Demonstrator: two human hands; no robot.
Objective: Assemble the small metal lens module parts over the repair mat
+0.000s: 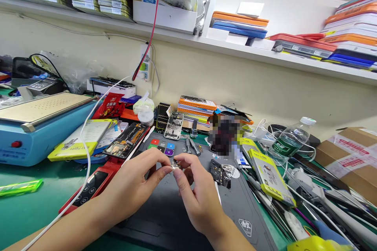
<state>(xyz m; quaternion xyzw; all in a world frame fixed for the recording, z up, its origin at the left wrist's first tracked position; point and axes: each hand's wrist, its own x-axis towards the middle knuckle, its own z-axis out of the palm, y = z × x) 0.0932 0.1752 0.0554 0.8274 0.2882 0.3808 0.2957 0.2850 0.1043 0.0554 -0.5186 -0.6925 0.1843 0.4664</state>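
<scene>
Above the dark grey work mat [235,211], my left hand [141,178] and my right hand [197,194] meet fingertip to fingertip. Between them they pinch a small silvery phone part [176,163]; its exact kind is too small to make out. Just behind the fingers lies a set of coloured square compartments [170,151]. To the right of my right hand rests a black piece with small components [217,171]. An opened phone [127,141] lies to the left, its inside facing up. Farther back, a silver phone shell [174,125] leans near screwdrivers [193,146].
A blue heating plate machine [44,125] stands at the left, with a red device [91,188] nearer me. A white cable [85,137] crosses the left side. Yellow battery boxes [271,172], a water bottle [290,141], tools and a cardboard box [350,160] crowd the right.
</scene>
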